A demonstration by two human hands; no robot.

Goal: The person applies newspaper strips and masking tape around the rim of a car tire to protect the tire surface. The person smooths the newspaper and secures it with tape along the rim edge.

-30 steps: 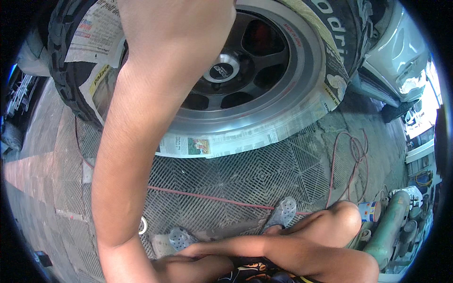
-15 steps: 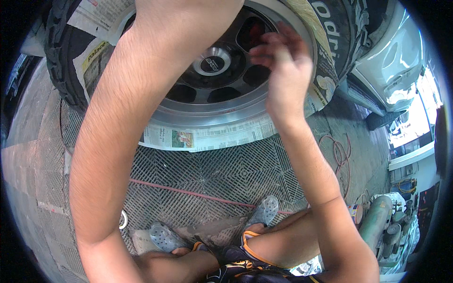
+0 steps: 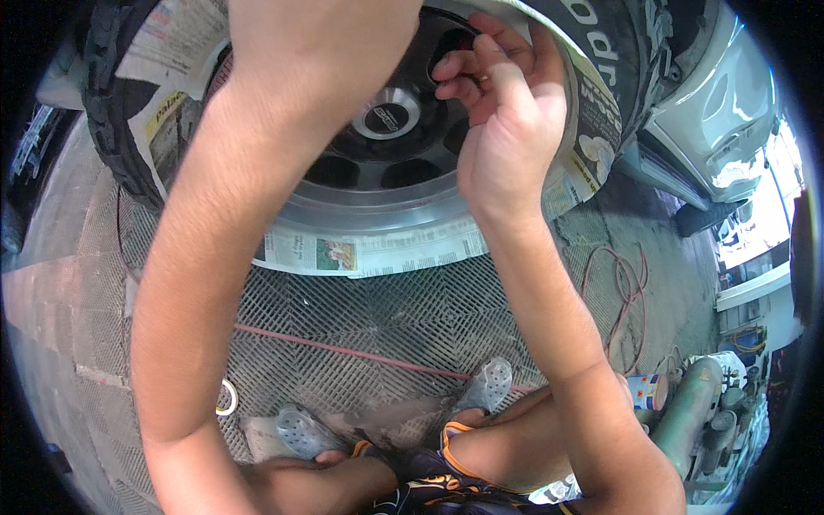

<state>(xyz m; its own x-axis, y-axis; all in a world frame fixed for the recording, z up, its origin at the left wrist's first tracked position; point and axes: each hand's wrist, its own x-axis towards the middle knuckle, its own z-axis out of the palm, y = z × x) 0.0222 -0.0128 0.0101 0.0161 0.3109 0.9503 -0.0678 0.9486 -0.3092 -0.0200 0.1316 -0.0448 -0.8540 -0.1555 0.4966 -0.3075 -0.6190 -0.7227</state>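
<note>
A wheel with a dark spoked centre [image 3: 390, 150] and a bare silver rim lip [image 3: 369, 210] stands in front of me. Newspaper sheets [image 3: 403, 253] are tucked round the rim, over the black tire [image 3: 112, 129]. Across the wheel's left side reaches my left arm; my left hand [image 3: 322, 30] is at the top edge of the picture, its fingers hidden. My right hand [image 3: 511, 107] is at the upper right of the wheel, over the rim. Its fingers are bent but apart, with nothing plainly held in them.
Perforated floor mats [image 3: 369, 309] lie below, crossed by a red hose [image 3: 360, 350], with more hose coiled at right. A roll of tape [image 3: 226, 397] is beside my left elbow. At lower right stand a can [image 3: 648, 391] and a green tank [image 3: 691, 403]. A silver car body [image 3: 717, 129] is beyond.
My right hand has shifted slightly up and left over the rim, and its blurred fingers now show sharply. My left hand has moved slightly upward. The wheel looks unmoved.
</note>
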